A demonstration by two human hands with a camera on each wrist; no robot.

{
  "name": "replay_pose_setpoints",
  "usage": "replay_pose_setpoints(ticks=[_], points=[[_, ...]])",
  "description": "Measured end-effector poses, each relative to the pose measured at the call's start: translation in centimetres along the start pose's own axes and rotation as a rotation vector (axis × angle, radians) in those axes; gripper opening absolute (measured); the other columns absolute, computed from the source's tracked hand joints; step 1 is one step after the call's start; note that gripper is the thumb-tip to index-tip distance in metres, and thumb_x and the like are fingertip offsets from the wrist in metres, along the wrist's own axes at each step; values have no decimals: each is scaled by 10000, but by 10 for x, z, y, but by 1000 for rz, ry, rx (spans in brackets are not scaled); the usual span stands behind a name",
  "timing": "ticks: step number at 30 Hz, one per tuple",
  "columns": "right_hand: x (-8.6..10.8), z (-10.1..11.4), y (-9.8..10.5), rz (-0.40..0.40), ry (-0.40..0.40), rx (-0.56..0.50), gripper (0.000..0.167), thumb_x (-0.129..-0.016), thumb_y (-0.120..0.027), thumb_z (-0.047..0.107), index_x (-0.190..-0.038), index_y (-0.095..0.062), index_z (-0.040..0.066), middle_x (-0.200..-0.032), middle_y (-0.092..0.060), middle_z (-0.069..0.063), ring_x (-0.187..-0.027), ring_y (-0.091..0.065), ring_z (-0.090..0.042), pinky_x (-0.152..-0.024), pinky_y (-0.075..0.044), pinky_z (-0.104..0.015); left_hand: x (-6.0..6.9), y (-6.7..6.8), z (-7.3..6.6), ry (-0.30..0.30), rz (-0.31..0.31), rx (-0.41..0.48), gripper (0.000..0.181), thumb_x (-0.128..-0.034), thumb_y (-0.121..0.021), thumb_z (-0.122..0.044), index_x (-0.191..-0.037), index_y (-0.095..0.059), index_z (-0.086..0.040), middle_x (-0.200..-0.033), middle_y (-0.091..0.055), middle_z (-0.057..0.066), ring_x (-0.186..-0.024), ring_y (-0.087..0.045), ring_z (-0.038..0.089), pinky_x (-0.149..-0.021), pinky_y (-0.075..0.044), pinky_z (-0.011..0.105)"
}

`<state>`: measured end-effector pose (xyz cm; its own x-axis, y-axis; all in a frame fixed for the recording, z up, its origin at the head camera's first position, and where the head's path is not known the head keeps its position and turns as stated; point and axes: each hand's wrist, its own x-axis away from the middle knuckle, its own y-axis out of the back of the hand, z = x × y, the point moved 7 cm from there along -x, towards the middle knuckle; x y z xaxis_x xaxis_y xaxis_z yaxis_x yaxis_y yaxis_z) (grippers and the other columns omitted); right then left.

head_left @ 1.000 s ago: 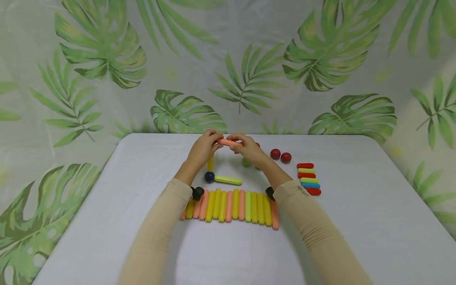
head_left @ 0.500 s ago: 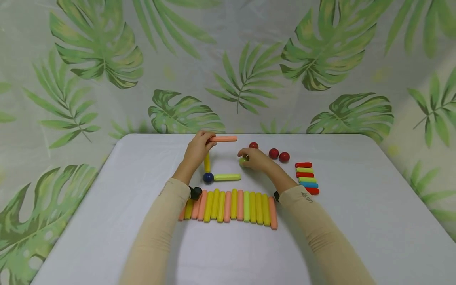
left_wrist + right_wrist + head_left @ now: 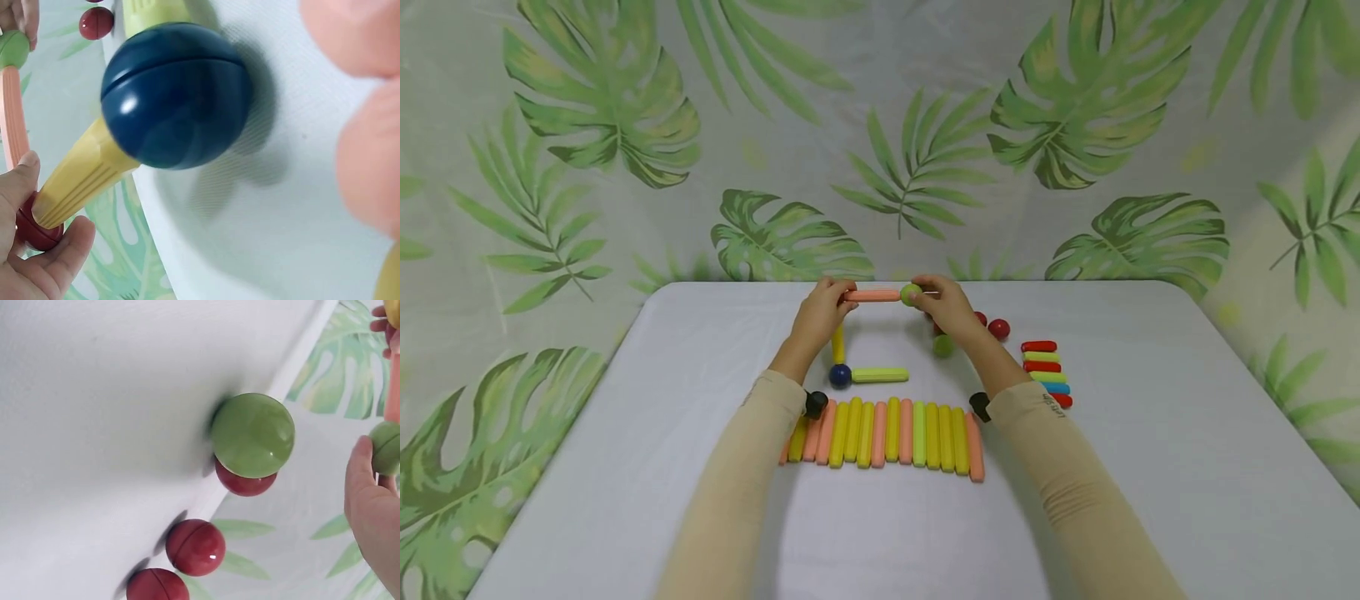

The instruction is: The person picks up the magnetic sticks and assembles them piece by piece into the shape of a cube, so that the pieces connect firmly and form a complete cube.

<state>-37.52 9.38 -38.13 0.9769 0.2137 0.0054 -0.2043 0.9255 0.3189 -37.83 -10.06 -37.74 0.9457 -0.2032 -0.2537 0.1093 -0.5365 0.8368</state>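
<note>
With thumb and fingers, my left hand (image 3: pixel 817 317) holds a red ball (image 3: pixel 44 239), mostly covered in the head view. A yellow stick (image 3: pixel 838 345) runs from that ball down to a dark blue ball (image 3: pixel 840 376) on the table. From the blue ball a yellow-green stick (image 3: pixel 880 375) lies to the right. A pink stick (image 3: pixel 872 295) extends level from the red ball. At its right end my right hand (image 3: pixel 953 315) pinches a green ball (image 3: pixel 911 294), which touches the stick; how deep it sits I cannot tell.
Another green ball (image 3: pixel 943 346) and red balls (image 3: pixel 998 330) lie behind and beside the right forearm. Short coloured sticks (image 3: pixel 1040 367) are stacked in a column at the right. A row of long sticks (image 3: pixel 880 433) lies in front, partly under the wrists.
My right hand let go of the pink stick, reached down to a green ball, and lifted it to the stick's right end. My left hand stays at the upper left corner.
</note>
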Motion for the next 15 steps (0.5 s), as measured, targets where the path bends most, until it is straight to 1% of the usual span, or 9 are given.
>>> replay_pose_setpoints(ticks=[2, 4, 6, 7, 9, 10, 13, 15], points=[[0, 0, 0, 8, 10, -18, 421, -902, -558, 237, -1285, -461, 89, -1243, -476, -75, -785, -506, -187, -612, -433, -425, -1, -2, 0, 8, 11, -3, 279, -867, -574, -253, -1119, -573, -132, -1056, -496, 72, -831, -501, 201, -692, -439, 319], [0, -1, 1, 18, 33, 0, 435, -902, -561, 216, -1293, -444, 68, -1266, -463, -103, -919, -532, -200, -710, -446, -413, -1, -4, 0, 12, 19, 2, 276, -868, -579, -241, -1120, -572, -128, -1061, -497, 78, -839, -497, 205, -695, -436, 323], [2, -4, 5, 17, 52, 80, 449, -894, -574, 208, -1292, -433, 54, -1275, -455, -121, -1038, -511, -223, -805, -441, -398, -2, -6, 1, 10, 27, 1, 282, -871, -578, -236, -1129, -571, -121, -1053, -500, 87, -843, -497, 210, -696, -435, 327], [3, -6, 7, 19, 61, 129, 451, -889, -583, 195, -1286, -434, 42, -1264, -459, -138, -1068, -499, -241, -830, -438, -396, -3, -7, 1, 9, 31, 1, 282, -873, -580, -227, -1132, -571, -113, -1051, -502, 94, -846, -498, 213, -698, -435, 331], [8, -10, 11, 31, 74, 268, 424, -878, -595, 166, -1253, -457, 25, -1219, -484, -151, -1060, -492, -267, -844, -434, -390, -3, -9, 3, 18, 45, -2, 285, -876, -581, -218, -1137, -569, -102, -1043, -504, 104, -846, -498, 220, -700, -434, 340], [10, -12, 13, 44, 79, 336, 404, -871, -604, 153, -1230, -476, 19, -1176, -504, -154, -1026, -495, -271, -836, -434, -383, -3, -10, 4, 27, 55, -10, 284, -879, -579, -217, -1138, -567, -100, -1036, -505, 107, -844, -497, 221, -698, -432, 341], [16, -19, 11, 122, 103, 511, 340, -850, -619, 102, -1160, -530, -5, -1039, -541, -160, -926, -485, -272, -817, -422, -382, -3, -15, 10, 73, 102, -24, 271, -886, -574, -196, -1136, -555, -95, -1025, -502, 120, -847, -488, 229, -701, -424, 349], [20, -25, 8, 181, 112, 602, 317, -839, -626, 87, -1132, -555, -10, -1003, -556, -141, -905, -479, -256, -832, -410, -371, -3, -20, 13, 100, 147, -34, 265, -895, -562, -184, -1144, -542, -96, -1023, -498, 127, -851, -481, 238, -710, -419, 358]])
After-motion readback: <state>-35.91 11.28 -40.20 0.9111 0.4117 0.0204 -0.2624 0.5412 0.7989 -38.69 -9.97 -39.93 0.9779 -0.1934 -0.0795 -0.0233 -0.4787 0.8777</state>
